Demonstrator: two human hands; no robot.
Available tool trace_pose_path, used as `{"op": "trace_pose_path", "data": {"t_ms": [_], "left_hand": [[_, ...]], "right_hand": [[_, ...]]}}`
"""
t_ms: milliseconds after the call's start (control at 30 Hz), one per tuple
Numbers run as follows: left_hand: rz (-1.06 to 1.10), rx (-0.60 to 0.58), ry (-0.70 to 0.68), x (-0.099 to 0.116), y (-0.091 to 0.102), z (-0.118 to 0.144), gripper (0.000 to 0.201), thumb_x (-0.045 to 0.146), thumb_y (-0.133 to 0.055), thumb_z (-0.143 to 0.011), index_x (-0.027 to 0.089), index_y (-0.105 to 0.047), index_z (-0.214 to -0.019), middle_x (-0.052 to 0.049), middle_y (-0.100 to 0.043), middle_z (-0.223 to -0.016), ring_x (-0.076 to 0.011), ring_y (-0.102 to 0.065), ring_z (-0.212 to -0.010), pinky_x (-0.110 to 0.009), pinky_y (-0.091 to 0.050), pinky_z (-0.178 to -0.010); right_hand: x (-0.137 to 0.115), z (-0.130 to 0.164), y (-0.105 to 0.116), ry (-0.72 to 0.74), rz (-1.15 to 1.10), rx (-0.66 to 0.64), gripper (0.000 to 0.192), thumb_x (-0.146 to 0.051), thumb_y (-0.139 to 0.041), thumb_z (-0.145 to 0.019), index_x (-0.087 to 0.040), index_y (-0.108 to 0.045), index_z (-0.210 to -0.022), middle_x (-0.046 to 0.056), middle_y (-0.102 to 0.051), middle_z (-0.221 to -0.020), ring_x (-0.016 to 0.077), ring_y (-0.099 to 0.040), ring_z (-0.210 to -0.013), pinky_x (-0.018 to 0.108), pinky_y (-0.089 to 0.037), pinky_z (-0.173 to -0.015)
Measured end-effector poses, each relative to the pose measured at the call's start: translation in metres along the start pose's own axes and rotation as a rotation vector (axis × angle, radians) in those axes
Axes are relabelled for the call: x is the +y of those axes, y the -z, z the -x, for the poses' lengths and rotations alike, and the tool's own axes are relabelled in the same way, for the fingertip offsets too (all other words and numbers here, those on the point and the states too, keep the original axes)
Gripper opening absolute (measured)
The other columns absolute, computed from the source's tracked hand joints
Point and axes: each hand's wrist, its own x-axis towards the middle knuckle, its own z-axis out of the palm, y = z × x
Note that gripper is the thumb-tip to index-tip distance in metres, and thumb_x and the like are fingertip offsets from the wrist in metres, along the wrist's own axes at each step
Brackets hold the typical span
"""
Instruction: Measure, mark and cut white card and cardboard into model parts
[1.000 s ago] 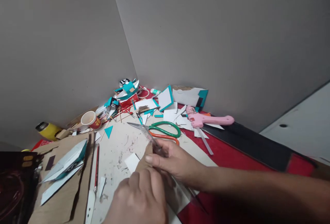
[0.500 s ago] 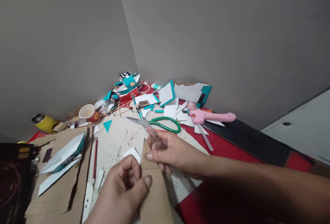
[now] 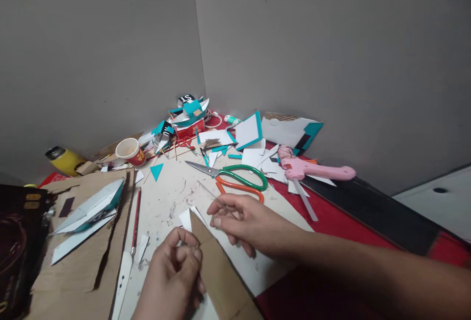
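Brown cardboard piece (image 3: 217,271), pointed, cut off at frame bottom, lies near the scissors (image 3: 235,180). Left hand (image 3: 176,273) pinches its edge. Right hand (image 3: 239,219) curled round a clear strip (image 3: 209,193), hard to make out.

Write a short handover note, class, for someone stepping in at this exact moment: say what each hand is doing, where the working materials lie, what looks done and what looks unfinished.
Left hand: pinching the near edge of the cardboard piece, holding it tilted up off the table.
Right hand: holding a thin clear strip just above the cardboard's pointed tip.
Nearby: scissors lie beyond the right hand; pink glue gun to the right; craft knife to the left; paper cup at the back.
Done: the cardboard has a cut, pointed end; many scraps lie about.
Left: strip and cardboard are not yet joined, as far as visible.
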Motion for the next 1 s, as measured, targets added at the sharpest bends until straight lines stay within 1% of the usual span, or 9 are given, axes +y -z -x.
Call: {"op": "trace_pose_path", "data": {"t_ms": [100, 267, 333, 467, 567, 633, 733, 833, 1000], "left_hand": [[-0.081, 0.059, -0.017, -0.001, 0.002, -0.008, 0.038, 0.056, -0.063, -0.077, 0.024, -0.046, -0.083, 0.008, -0.049, -0.046, -0.0078, -0.038, -0.037, -0.018, -0.028, -0.037], [-0.249, 0.037, -0.105, 0.0, 0.006, -0.015, 0.025, 0.046, -0.057, -0.084, 0.023, -0.047, -0.078, 0.009, -0.042, -0.049, -0.0082, -0.036, -0.041, -0.02, -0.027, -0.043], [-0.435, 0.045, -0.167, 0.001, 0.008, -0.015, 0.021, 0.04, -0.056, -0.085, 0.023, -0.049, -0.076, 0.008, -0.042, -0.052, -0.01, -0.04, -0.047, -0.021, -0.03, -0.047], [-0.892, 0.016, -0.273, 0.006, 0.009, -0.009, 0.013, 0.033, -0.047, -0.089, 0.024, -0.05, -0.08, 0.003, -0.053, -0.057, -0.0144, -0.05, -0.051, -0.025, -0.035, -0.049], [-1.221, 0.073, -0.482, 0.006, 0.008, -0.005, 0.013, 0.029, -0.043, -0.09, 0.023, -0.055, -0.09, -0.004, -0.064, -0.07, -0.019, -0.06, -0.057, -0.029, -0.045, -0.05], [-1.401, 0.169, -0.729, 0.001, 0.007, -0.005, 0.023, 0.024, -0.044, -0.088, 0.02, -0.059, -0.105, -0.012, -0.07, -0.091, -0.0243, -0.067, -0.075, -0.035, -0.054, -0.061], [-1.613, 0.246, -1.02, -0.011, 0.008, -0.008, 0.041, 0.015, -0.046, -0.083, 0.01, -0.057, -0.122, -0.022, -0.067, -0.118, -0.0328, -0.066, -0.103, -0.045, -0.058, -0.078], [-1.733, 0.202, -1.102, -0.02, 0.009, -0.01, 0.045, 0.008, -0.041, -0.081, 0.002, -0.058, -0.122, -0.025, -0.063, -0.124, -0.0358, -0.062, -0.112, -0.046, -0.059, -0.082], [-1.785, 0.161, -1.152, -0.017, 0.008, -0.007, 0.046, 0.006, -0.036, -0.081, -0.001, -0.063, -0.117, -0.024, -0.063, -0.122, -0.0347, -0.062, -0.111, -0.041, -0.059, -0.085]], "right_hand": [[0.002, 0.0, -0.002, -0.013, -0.005, -0.02, 0.016, -0.029, -0.055, -0.085, -0.019, -0.056, -0.096, -0.007, -0.052, -0.056, 0.0039, -0.039, -0.035, 0.013, -0.032, -0.031], [0.003, -0.001, -0.004, -0.025, -0.016, -0.036, 0.016, -0.025, -0.057, -0.08, -0.019, -0.056, -0.095, -0.007, -0.048, -0.057, 0.0065, -0.042, -0.042, 0.012, -0.037, -0.032], [0.004, -0.002, -0.004, -0.027, -0.004, -0.047, 0.017, -0.025, -0.058, -0.079, -0.019, -0.056, -0.095, -0.007, -0.048, -0.059, 0.0074, -0.044, -0.044, 0.013, -0.038, -0.032], [0.007, -0.001, -0.004, -0.035, 0.043, -0.073, 0.017, -0.027, -0.057, -0.081, -0.019, -0.056, -0.096, -0.005, -0.05, -0.061, 0.0111, -0.05, -0.052, 0.016, -0.041, -0.036], [0.01, -0.001, -0.005, -0.007, 0.091, -0.071, 0.011, -0.024, -0.056, -0.081, -0.018, -0.057, -0.091, -0.006, -0.047, -0.06, 0.0099, -0.048, -0.053, 0.017, -0.038, -0.043], [0.011, -0.001, -0.006, 0.024, 0.11, -0.053, 0.008, -0.02, -0.056, -0.08, -0.018, -0.057, -0.088, -0.007, -0.045, -0.059, 0.0094, -0.046, -0.055, 0.018, -0.035, -0.047], [0.013, -0.002, -0.008, 0.054, 0.136, -0.015, 0.007, -0.018, -0.056, -0.079, -0.019, -0.057, -0.085, -0.007, -0.044, -0.059, 0.01, -0.046, -0.056, 0.02, -0.034, -0.05], [0.013, -0.002, -0.007, 0.08, 0.209, 0.025, 0.001, -0.02, -0.055, -0.079, -0.019, -0.056, -0.08, -0.006, -0.043, -0.061, 0.0098, -0.044, -0.056, 0.021, -0.033, -0.051], [0.008, 0.003, -0.001, 0.178, 0.458, 0.061, 0.01, -0.019, -0.052, -0.08, -0.02, -0.048, -0.071, -0.006, -0.044, -0.064, 0.0103, -0.04, -0.058, 0.023, -0.032, -0.053]]}}
